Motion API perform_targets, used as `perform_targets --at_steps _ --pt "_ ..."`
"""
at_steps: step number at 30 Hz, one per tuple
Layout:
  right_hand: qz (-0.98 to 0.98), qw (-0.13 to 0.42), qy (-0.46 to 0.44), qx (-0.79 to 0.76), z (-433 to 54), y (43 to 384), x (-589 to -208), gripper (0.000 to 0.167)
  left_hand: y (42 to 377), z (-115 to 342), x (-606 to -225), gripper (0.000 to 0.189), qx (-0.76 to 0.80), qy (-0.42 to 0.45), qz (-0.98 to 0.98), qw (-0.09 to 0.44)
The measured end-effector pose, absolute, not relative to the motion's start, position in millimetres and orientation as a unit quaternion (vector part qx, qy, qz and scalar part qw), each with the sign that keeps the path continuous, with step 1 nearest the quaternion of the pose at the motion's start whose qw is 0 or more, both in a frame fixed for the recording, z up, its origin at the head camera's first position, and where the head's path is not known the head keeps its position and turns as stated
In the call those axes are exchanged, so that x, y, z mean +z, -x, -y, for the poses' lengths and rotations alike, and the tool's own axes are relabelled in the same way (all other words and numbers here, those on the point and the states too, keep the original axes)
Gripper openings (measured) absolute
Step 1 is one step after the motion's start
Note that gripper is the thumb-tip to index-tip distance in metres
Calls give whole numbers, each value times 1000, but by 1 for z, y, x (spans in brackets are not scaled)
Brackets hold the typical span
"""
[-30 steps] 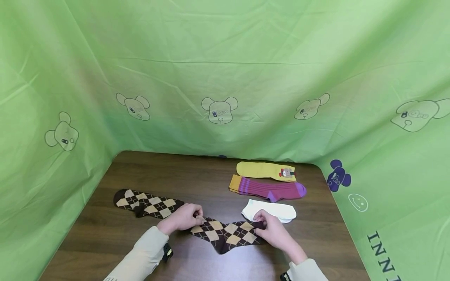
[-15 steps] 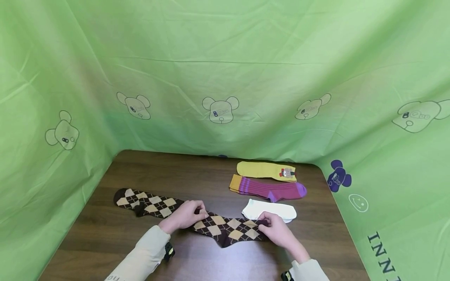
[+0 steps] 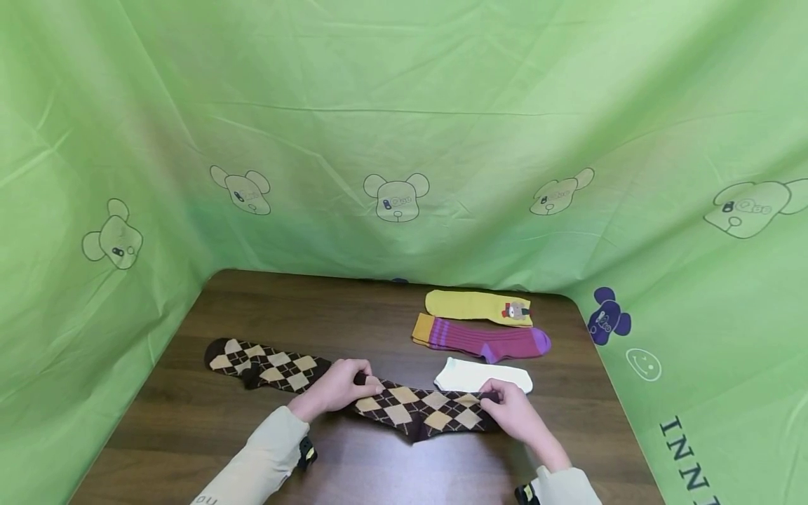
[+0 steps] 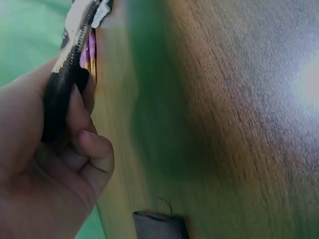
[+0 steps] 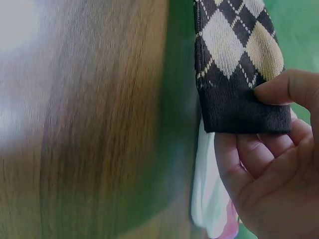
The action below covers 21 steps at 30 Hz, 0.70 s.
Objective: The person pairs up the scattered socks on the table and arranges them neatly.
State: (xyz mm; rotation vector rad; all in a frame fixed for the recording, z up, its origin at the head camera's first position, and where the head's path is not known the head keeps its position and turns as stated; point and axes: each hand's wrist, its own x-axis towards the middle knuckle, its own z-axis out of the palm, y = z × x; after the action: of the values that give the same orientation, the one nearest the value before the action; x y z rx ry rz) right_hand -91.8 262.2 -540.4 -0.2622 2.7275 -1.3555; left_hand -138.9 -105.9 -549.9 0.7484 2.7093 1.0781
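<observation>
A brown-and-tan argyle sock (image 3: 435,410) is stretched level between my two hands, its heel hanging toward me. My left hand (image 3: 341,386) pinches the toe end, and in the left wrist view the dark tip sits between thumb and curled fingers. At the other end my right hand (image 3: 514,414) grips the dark cuff (image 5: 239,112), thumb on one face and fingers behind. A matching argyle sock (image 3: 271,366) lies flat on the table at the left, its cuff end hidden behind my left hand in the head view.
Beyond my right hand lie a white sock (image 3: 482,376), a magenta sock (image 3: 480,341) with an orange cuff and a yellow sock (image 3: 467,306), set in rows on the brown table (image 3: 303,301). Green cloth (image 3: 398,126) walls the back and sides.
Both hands have shifted to the right with the held sock, the right hand a little farther. The sock now covers the near edge of the white one. The other socks stay put.
</observation>
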Motion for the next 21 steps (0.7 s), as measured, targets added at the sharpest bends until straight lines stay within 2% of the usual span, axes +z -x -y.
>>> perform_targets --at_steps 5,12,21 --pt "-893 46 69 -442 -271 92 -539 13 140 101 -550 45 358 -248 -897 80" --pt "-911 43 43 -408 -284 92 -539 13 139 92 -546 34 402 -276 -864 126" --pt "-924 40 12 -380 -298 89 -541 16 135 83 -540 25 444 -278 -813 256"
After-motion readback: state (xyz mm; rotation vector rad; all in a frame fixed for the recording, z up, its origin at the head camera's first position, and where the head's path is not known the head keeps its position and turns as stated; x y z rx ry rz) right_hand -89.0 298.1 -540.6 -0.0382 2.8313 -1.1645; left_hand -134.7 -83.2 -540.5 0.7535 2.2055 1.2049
